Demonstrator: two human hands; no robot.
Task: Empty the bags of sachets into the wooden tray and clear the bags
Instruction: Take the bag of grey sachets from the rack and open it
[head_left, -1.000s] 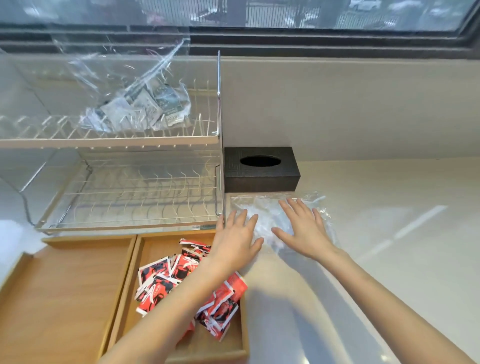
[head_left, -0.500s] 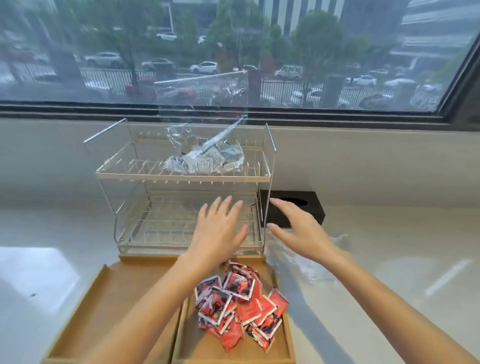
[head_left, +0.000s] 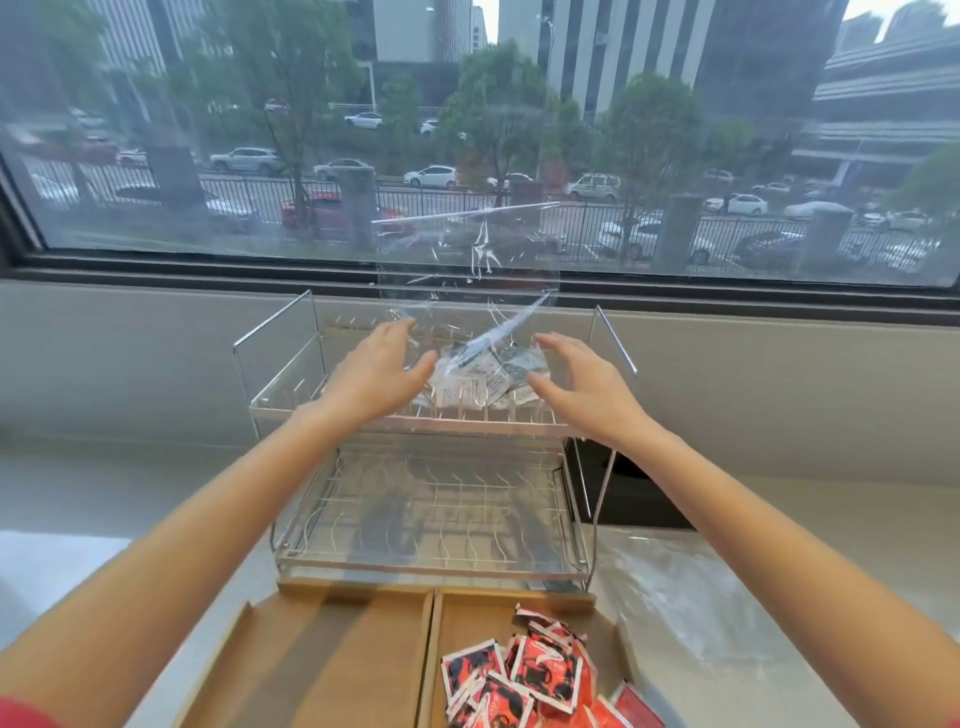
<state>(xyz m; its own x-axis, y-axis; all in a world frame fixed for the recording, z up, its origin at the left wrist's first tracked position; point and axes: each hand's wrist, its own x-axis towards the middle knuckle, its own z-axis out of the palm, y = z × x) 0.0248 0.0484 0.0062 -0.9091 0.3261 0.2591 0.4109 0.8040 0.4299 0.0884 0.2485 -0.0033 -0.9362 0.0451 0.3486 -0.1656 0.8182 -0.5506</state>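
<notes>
Worktop (head_left: 831, 514) is pale and glossy; its near edge is cut off by the frame. The two-tier wire rack (head_left: 431, 519) stands on it under the window (head_left: 467, 130) and is the landmark here. Just in front of the rack sits your wooden tray (head_left: 337, 665), two compartments, bottom cropped. Its left compartment is bare wood, and red sachets (head_left: 535, 680) are piled in the right one, partly out of frame. An empty clear bag (head_left: 691, 618) lies flat on the worktop, right of the rack's base and beside the tray; it's see-through, so its outline is hard to make out. A dark box (head_left: 634, 493) behind the rack's right legs is mostly hidden. On the rack's top tier stands a clear bag of grey-white sachets (head_left: 483, 379), upper part nearly invisible against the window, print unreadable. Your left hand (head_left: 376, 376) and right hand (head_left: 584, 387) flank that bag, fingers spread wide, gripping nothing. Can't tell whether either touches the film.
</notes>
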